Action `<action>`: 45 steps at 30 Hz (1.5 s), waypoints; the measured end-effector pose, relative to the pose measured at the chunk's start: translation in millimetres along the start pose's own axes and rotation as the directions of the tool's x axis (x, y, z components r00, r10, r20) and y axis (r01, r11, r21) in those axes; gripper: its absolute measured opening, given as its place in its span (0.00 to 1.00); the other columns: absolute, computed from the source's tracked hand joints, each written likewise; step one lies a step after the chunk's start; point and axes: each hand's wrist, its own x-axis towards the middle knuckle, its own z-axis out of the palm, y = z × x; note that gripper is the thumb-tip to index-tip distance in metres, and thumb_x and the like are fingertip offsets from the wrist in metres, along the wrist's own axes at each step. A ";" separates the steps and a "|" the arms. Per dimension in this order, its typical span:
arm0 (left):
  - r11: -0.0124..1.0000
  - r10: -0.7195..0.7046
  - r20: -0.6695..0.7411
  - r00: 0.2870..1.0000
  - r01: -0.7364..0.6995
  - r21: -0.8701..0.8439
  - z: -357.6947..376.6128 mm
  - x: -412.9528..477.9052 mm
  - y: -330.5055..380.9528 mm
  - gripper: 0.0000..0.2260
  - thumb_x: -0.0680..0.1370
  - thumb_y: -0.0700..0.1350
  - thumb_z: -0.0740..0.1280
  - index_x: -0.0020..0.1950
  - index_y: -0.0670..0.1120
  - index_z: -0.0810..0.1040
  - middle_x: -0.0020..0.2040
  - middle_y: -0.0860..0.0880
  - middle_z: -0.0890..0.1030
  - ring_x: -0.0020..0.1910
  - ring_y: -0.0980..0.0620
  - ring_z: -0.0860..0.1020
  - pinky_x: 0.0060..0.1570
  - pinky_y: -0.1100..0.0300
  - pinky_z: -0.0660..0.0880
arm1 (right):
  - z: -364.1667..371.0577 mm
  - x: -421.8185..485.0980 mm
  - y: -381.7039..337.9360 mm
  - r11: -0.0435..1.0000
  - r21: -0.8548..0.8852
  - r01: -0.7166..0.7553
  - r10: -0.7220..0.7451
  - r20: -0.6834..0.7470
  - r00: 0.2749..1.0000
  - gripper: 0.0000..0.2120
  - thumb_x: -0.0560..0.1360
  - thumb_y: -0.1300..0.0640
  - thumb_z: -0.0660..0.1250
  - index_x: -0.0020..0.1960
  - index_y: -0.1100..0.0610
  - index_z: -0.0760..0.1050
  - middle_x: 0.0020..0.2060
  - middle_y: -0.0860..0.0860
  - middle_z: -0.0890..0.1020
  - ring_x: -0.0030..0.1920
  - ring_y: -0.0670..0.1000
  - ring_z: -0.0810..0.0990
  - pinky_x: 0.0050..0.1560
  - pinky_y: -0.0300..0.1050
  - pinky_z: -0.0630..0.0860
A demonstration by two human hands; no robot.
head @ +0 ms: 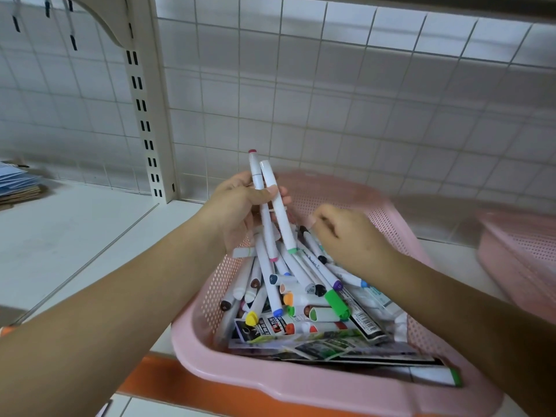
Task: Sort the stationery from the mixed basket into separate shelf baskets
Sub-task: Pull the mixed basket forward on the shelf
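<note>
Head view showed the mixed basket (270, 385), a pink perforated one, sitting at the front edge of the shelf (60, 236) and heaped with stationery. A pile of markers (301, 284) filled most of it: white barrels lying crossed at all angles, with caps in yellow, orange, blue, purple, brown, black and green. Beneath them lay flat printed packets (331, 344), partly buried. By my reading the sorting was far from finished, since the bulk of the load sat unsorted in the basket and nothing in view had plainly been delivered.

Just above the pile, the left hand (237, 206) gripped a few white markers (272, 182) as a loose bundle, thumb across the barrels, their upper ends standing up and their lower ends reaching down toward the heap. The right hand (346, 236) was down among the markers at the far side with its fingers curled; motion blur hid whether it pinched one, so I could not tell.

Off to the right on the same shelf stood a second pink basket (517, 254), too blurred to show its contents. At the far left lay a stack of blue papers (18, 182), and a wire grid (331, 100) backed the shelf
</note>
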 end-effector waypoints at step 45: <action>1.000 -0.006 0.005 1.000 0.006 -0.023 0.1 4.8 -1.5 0.05 0.78 0.33 0.60 0.50 0.40 0.73 0.41 0.45 0.82 0.39 0.52 0.83 0.40 0.58 0.81 | -2.4 1.9 8.0 0.953 -0.301 0.018 0.129 0.462 0.878 0.19 0.80 0.48 0.55 0.54 0.63 0.74 0.43 0.56 0.78 0.43 0.55 0.75 0.40 0.45 0.67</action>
